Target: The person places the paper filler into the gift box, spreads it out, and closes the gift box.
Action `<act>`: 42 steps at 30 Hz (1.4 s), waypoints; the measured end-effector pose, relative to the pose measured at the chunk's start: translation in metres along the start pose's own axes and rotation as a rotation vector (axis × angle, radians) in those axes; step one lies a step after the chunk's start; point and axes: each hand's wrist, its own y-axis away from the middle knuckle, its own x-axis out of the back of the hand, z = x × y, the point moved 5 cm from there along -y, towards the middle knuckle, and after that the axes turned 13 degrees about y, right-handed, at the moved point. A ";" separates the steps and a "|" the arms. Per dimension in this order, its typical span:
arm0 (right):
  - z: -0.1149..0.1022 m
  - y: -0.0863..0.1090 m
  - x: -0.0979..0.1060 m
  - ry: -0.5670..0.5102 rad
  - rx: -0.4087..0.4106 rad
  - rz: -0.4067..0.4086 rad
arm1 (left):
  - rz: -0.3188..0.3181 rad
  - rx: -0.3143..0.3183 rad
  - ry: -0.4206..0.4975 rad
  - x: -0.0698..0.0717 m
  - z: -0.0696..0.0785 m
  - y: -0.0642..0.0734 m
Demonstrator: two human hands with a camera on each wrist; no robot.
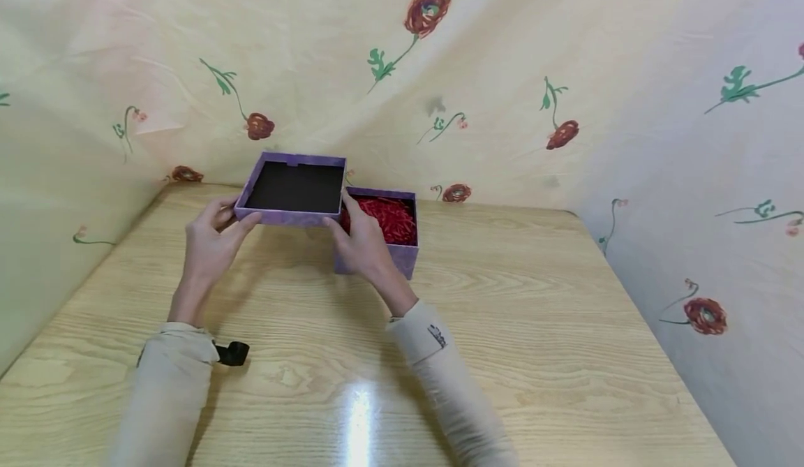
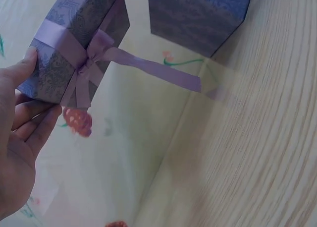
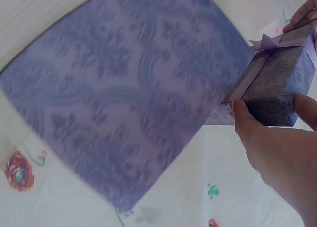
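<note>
A purple patterned box lid point(image 1: 292, 188) is held up above the table with its black inside facing the head camera. My left hand point(image 1: 212, 243) grips its left front corner, thumb on the near side. At the right front corner my right hand point(image 1: 361, 236) pinches the lid between thumb and fingers. A lilac ribbon bow point(image 2: 90, 61) on the lid's outer face shows in the left wrist view, one tail hanging loose. Just right of the lid stands the open purple box base point(image 1: 405, 261), filled with red shredded paper point(image 1: 389, 219) and partly hidden by my right hand.
The box base stands on a light wood table point(image 1: 502, 327) near its back edge. Flower-printed cloth point(image 1: 490, 48) hangs behind and along both sides. A black strap piece point(image 1: 232, 354) sticks out at my left cuff.
</note>
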 end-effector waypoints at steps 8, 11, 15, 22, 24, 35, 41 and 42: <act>0.018 0.006 0.020 -0.015 -0.003 -0.003 | -0.019 -0.060 0.034 -0.028 0.007 -0.001; 0.024 0.009 0.027 -0.009 -0.003 0.007 | -0.023 -0.080 0.049 -0.039 0.008 -0.002; 0.031 0.011 0.036 -0.002 -0.003 0.025 | -0.029 -0.093 0.050 -0.050 0.009 -0.001; 0.041 0.015 0.048 -0.072 -0.017 0.034 | -0.045 -0.111 0.053 -0.067 0.008 0.000; 0.045 0.016 0.050 -0.095 -0.016 0.047 | -0.051 -0.116 0.056 -0.072 0.008 0.000; 0.059 0.027 0.058 -0.212 -0.022 0.119 | -0.105 -0.127 0.038 -0.093 0.006 0.004; 0.066 0.031 0.062 -0.246 -0.028 0.222 | -0.120 -0.125 0.042 -0.103 0.006 0.008; 0.067 0.031 0.062 -0.250 -0.028 0.233 | -0.117 -0.126 0.040 -0.104 0.006 0.009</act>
